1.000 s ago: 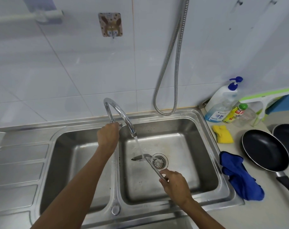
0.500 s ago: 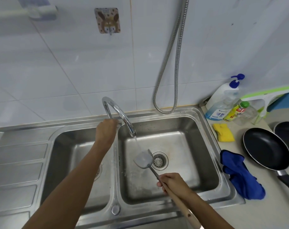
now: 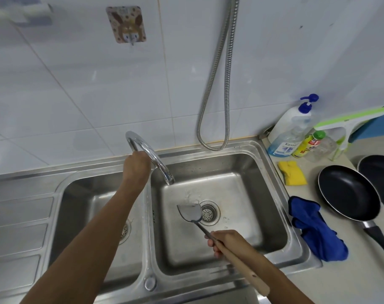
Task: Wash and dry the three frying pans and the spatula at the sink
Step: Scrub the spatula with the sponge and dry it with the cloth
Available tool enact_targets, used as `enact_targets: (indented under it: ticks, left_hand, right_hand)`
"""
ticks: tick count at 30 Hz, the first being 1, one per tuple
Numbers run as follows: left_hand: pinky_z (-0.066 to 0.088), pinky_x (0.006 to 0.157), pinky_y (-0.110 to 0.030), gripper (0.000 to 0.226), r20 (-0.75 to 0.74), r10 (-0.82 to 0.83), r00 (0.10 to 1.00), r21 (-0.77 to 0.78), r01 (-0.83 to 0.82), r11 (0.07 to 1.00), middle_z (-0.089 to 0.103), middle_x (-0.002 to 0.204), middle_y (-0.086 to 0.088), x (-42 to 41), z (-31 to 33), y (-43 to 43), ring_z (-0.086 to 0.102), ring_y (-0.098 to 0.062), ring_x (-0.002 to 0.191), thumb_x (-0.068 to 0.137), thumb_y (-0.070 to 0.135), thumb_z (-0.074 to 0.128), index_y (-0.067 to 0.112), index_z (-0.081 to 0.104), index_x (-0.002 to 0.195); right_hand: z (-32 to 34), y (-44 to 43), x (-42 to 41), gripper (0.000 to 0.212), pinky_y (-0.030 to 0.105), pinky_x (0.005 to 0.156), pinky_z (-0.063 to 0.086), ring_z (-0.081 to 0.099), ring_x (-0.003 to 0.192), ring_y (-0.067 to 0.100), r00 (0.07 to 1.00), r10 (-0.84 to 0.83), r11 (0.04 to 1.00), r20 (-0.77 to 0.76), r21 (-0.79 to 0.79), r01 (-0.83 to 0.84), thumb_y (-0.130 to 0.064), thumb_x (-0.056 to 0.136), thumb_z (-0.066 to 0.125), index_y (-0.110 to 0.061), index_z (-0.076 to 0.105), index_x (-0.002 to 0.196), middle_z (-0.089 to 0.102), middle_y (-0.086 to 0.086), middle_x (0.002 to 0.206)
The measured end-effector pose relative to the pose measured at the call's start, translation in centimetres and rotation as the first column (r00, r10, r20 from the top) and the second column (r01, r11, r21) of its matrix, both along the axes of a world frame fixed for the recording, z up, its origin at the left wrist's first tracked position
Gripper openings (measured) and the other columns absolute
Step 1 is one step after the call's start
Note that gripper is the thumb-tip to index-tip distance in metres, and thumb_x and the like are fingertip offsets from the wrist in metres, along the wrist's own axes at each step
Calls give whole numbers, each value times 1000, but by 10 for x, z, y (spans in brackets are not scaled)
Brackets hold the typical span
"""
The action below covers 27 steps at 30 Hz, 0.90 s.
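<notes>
My right hand (image 3: 227,242) grips the spatula (image 3: 191,212) by its wooden handle, with the metal blade held flat over the right basin beside the drain (image 3: 208,212). Water drops splash on the blade under the spout. My left hand (image 3: 136,170) is closed on the base of the curved faucet (image 3: 151,156), behind the divider of the double sink (image 3: 281,187). A black frying pan (image 3: 349,194) lies on the counter at the right, and a second black pan (image 3: 381,176) is partly cut off by the frame edge. No third pan is in view.
A blue cloth (image 3: 313,229) is draped over the sink's right rim. A yellow sponge (image 3: 292,173), a soap pump bottle (image 3: 289,130), a small green-capped bottle (image 3: 309,143) and a green squeegee (image 3: 349,121) stand at the back right. A shower hose (image 3: 217,88) hangs over the basin.
The spatula blade turned from edge-on to flat and moved left of the drain. The steady stream from the spout has thinned to drops. My left hand stays on the faucet.
</notes>
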<state>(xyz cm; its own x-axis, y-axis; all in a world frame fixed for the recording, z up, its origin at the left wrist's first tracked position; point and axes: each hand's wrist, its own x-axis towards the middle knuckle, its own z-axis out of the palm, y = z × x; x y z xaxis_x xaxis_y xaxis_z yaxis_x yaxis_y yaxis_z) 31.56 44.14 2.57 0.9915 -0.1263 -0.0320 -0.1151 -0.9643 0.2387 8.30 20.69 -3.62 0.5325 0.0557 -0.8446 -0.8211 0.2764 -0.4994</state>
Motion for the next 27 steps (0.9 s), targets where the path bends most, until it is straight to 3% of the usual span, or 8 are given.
enact_targets:
  ticks: [5,8,12,17,19,22,24,27]
  left_hand:
    - [58,80,-48,19,7,19,1000,3,-19,1000,73,97,-19,-8,-5,-2,70,-42,90,94,8,55,7,72,104]
    - [53,85,-50,30,18,113,993,-147,-109,983,68,118,-18,-36,-4,-17,67,-43,102,97,10,51,3,60,125]
    - [50,69,-39,23,108,277,955,-309,-233,922,67,105,-5,-96,-19,-28,67,-29,90,100,33,57,16,55,115]
    - [54,78,-34,31,-268,297,916,-224,-359,906,67,83,5,-157,-54,-39,63,-17,74,102,50,48,22,59,97]
    - [57,80,-35,38,-482,226,847,-282,-394,875,70,84,6,-171,-63,-49,67,-15,77,102,54,47,21,63,91]
    - [57,75,-35,44,-786,92,612,-425,-641,639,76,91,-3,-183,-63,-67,73,-18,83,104,52,46,13,67,98]
    - [55,74,-33,50,-860,39,508,-416,-745,522,78,89,-5,-187,-60,-81,74,-20,84,104,51,47,7,71,105]
    - [59,86,-40,55,-898,-38,439,-408,-796,447,68,68,-5,-193,-61,-103,69,-24,78,100,55,52,5,75,102]
  right_hand:
    - [7,5,8,26,18,49,51,51,48,6,979,-144,945,-147,274,180,-17,103,52,2,69,104,62,2,70]
    - [10,6,11,26,18,48,54,56,48,7,951,-228,862,-210,411,297,-15,101,54,6,68,106,63,3,71]
    - [15,9,9,28,21,45,54,58,46,10,919,-307,756,-246,524,393,-8,98,56,15,68,107,63,6,68]
    - [21,12,4,26,23,44,55,58,44,14,906,-325,704,-270,570,423,-4,96,54,18,68,100,62,7,64]
    - [22,14,2,26,23,46,55,59,44,12,921,-300,738,-250,551,390,-7,99,53,15,67,98,63,7,64]
    - [25,16,-2,26,21,47,54,58,48,11,956,-253,860,-147,419,292,-12,103,50,9,66,99,63,8,67]
    - [28,17,-5,26,23,50,51,56,53,13,978,-209,939,-21,276,206,-12,104,49,7,67,101,63,11,70]
    - [25,13,-9,30,32,62,55,65,63,18,986,-8,996,167,-87,23,-13,102,46,-1,73,99,72,12,77]
